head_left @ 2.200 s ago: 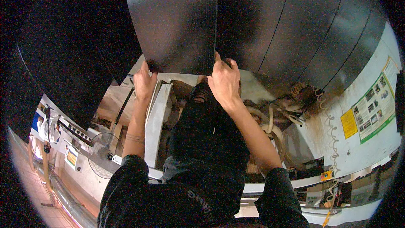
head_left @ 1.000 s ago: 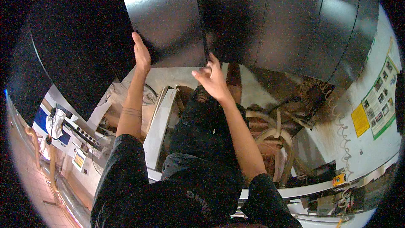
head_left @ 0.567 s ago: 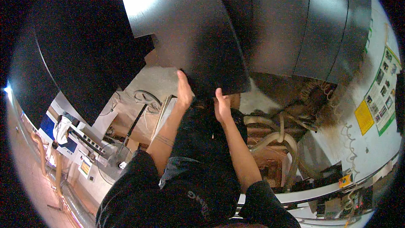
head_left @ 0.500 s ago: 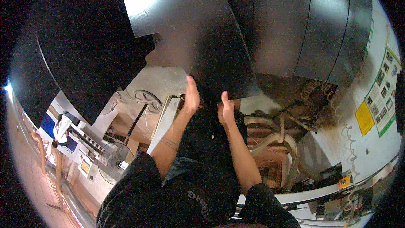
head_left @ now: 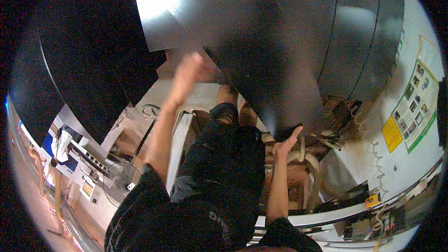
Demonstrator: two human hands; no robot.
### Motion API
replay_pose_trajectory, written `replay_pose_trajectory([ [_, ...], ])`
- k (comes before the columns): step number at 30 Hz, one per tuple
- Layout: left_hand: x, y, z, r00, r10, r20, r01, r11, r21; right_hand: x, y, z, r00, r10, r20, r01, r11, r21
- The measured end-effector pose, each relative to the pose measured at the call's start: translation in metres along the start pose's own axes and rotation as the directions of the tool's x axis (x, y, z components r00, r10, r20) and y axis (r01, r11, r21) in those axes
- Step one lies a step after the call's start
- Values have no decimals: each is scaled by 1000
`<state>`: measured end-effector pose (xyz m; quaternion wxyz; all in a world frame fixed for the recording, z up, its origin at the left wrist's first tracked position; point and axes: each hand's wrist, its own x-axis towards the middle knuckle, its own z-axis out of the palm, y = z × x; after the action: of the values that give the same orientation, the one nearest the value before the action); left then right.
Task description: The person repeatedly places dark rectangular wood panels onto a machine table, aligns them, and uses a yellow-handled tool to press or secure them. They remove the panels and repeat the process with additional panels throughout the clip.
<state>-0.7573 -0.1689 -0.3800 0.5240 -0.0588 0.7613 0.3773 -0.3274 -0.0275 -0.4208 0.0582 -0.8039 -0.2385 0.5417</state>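
A long dark panel [head_left: 261, 74] with a smooth dull sheen stretches away from me at a slant, its near end pointing down to the right. At that near end, my right hand [head_left: 285, 143] grips the edge, thumb up and the other fingers mostly hidden. My left hand [head_left: 190, 71] is beside the panel's left edge, smeared by motion; its fingers cannot be made out, nor whether it touches the panel. More dark boards [head_left: 354, 42] lie side by side beyond and to the right.
Large dark sheets [head_left: 88, 65] fill the left. A caged fan [head_left: 122, 182] and a control box [head_left: 87, 187] stand at lower left, with a person [head_left: 61, 144] farther off. Pale hoses [head_left: 313, 170] curve at lower right. A yellow sign [head_left: 392, 133] hangs on the right wall.
The panel's near end has swung to the right, with my right hand following it. My left hand has left the near end and moved up and left.
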Motion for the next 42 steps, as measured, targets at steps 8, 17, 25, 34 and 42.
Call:
replay_pose_trajectory([
  [8,180,141,-247,895,156,-419,-242,957,-162,-118,-54,2,993,116,-12,-114,985,130],
  [17,214,192,-200,768,-48,-639,-194,933,-303,-183,-2,-21,953,-113,-280,50,974,-222],
  [25,248,132,-193,770,413,-486,-392,908,150,-257,-44,-59,971,-65,-230,52,997,-60],
  [34,123,101,-55,912,357,-203,-303,918,257,-318,-81,-174,979,-138,-151,85,946,-313],
  [42,1,49,-5,993,116,-26,-103,951,291,-370,-52,-298,963,-215,-165,174,957,-233],
])
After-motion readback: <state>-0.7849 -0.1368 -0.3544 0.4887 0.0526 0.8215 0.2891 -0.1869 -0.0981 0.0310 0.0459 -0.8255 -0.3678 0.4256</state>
